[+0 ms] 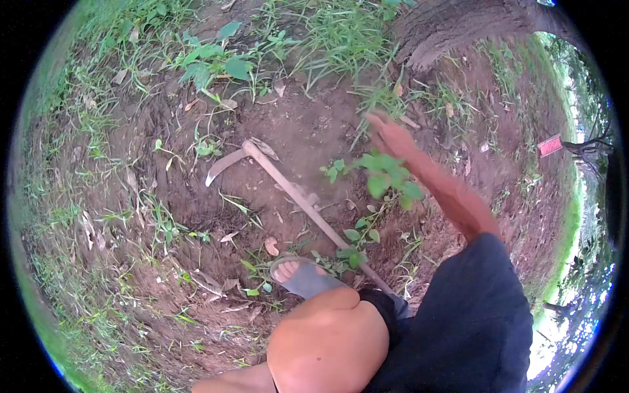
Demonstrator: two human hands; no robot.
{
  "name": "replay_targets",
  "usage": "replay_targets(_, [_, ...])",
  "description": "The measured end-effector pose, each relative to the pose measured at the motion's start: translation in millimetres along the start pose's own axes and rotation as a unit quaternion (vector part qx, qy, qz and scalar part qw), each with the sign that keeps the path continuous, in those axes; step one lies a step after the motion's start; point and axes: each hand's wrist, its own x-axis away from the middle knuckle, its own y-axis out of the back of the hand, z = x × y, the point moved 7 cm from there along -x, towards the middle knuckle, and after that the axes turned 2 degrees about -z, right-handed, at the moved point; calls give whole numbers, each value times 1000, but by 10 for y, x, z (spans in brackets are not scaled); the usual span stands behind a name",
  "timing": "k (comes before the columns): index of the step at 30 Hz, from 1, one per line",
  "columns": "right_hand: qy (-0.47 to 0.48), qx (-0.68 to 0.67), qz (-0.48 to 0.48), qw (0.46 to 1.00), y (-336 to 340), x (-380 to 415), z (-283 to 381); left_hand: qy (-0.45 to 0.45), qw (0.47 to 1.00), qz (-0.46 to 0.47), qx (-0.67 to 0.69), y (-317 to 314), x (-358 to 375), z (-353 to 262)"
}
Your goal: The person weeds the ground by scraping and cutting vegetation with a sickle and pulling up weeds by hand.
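Note:
My right hand (393, 139) is stretched out over the bare soil, slightly blurred, its fingers curled together. Whatever they may hold cannot be made out. Close under the wrist and forearm is a leafy green plant (386, 175), its upper leaves smeared by motion. A hoe (306, 207) with a long wooden handle and a curved metal blade (225, 164) lies on the ground to the left of the hand. The handle's lower end runs in beside my leg. My left hand is out of view.
My bent knee (327, 344) and sandalled foot (295, 272) are at the bottom. A thick tree trunk (452, 29) stands at upper right. Weeds (213, 62) and grass (347, 39) grow around the soil. A red sign-like panel (550, 145) shows at far right.

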Motion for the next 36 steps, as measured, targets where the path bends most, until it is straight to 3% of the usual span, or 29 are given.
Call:
replay_targets(3, [-7, 67, -45, 997, 69, -471, -130, -5, 1000, 3, 8, 53, -39, -201])
replay_targets(5, [-166, 114, 16, 979, -22, -643, -503, -3, 1000, 6, 14, 101, -2, -277])
replay_targets(9, [-112, 234, 133, 957, -509, -807, -1064, -8, 999, 11, 36, 179, 73, -362])
replay_targets(11, [-175, 193, 130, 957, -446, -803, -1068, -7, 999, 15, 48, 209, 122, -334])
replay_targets(12, [-168, 197, 131, 957, -494, -800, -1113, -8, 998, 20, 51, 214, 116, -329])
replay_targets(14, [42, 288, 264, 920, -850, -748, -1055, -15, 998, 31, 55, 243, 113, -330])
replay_targets(16, [65, 135, 235, 960, -676, -497, -303, -12, 998, 38, 59, 253, 112, -318])
replay_targets(18, [53, 102, 379, 918, -565, -122, 539, -10, 997, 47, 58, 235, 67, -333])
replay_targets(20, [147, 31, 379, 913, -661, 124, 842, -4, 997, 57, 53, 229, 32, -366])
replay_targets(21, [143, 29, 376, 915, -695, 114, 787, -6, 997, 59, 50, 231, 11, -398])
replay_targets(23, [-8, 64, 231, 971, -658, -110, 358, -4, 997, 64, 43, 250, -1, -454])
replay_targets(24, [-44, 78, 114, 989, -671, -227, -34, -4, 997, 67, 38, 257, -18, -492])
replay_targets(26, [-110, 162, 86, 977, -407, -287, -376, -7, 997, 71, 31, 274, -51, -577])
replay_targets(27, [-141, 229, 178, 947, -185, -263, -374, -9, 997, 74, 25, 290, -56, -623])
replay_targets(28, [-146, 225, 178, 947, -326, -160, -669, -11, 997, 77, 19, 298, -70, -670])
replay_targets(29, [-211, 209, 178, 938, -575, -39, -1247, -14, 997, 79, 18, 301, -92, -710])
replay_targets(31, [-280, 190, 174, 925, -602, 45, -1448, -19, 996, 83, 11, 316, -110, -805])
replay_targets(33, [-89, 273, 373, 882, -858, 137, -1270, -19, 996, 85, 2, 278, -124, -871])
replay_targets(34, [-89, 271, 373, 883, -849, 197, -1120, -20, 996, 84, 0, 284, -130, -886])
replay_targets(36, [-125, 11, 188, 974, -636, 301, -558, -14, 997, 74, 16, 286, -189, -859])
